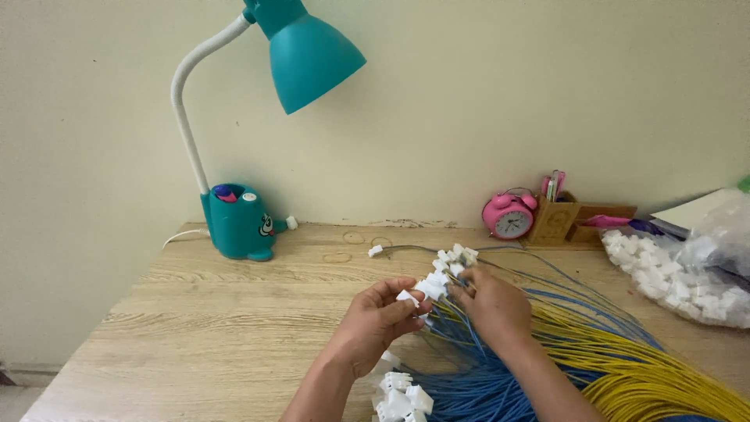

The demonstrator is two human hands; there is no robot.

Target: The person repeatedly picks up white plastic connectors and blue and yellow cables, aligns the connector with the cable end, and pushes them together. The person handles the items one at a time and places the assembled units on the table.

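My left hand (376, 319) pinches a small white plastic connector (407, 297) between thumb and fingers. My right hand (491, 303) grips a bunch of blue and yellow wires (617, 359) near their ends, where a cluster of white connectors (447, 267) is fitted. The two hands nearly touch over the wooden desk (219, 328). The wire bundle runs from my right hand toward the lower right corner. Several loose white connectors (400, 398) lie on the desk under my left wrist.
A teal desk lamp (242, 223) stands at the back left. At the back right sit a pink alarm clock (508, 216), a wooden pen holder (555, 220) and a clear bag of white connectors (680, 273). One wire with a white connector (376, 251) lies apart.
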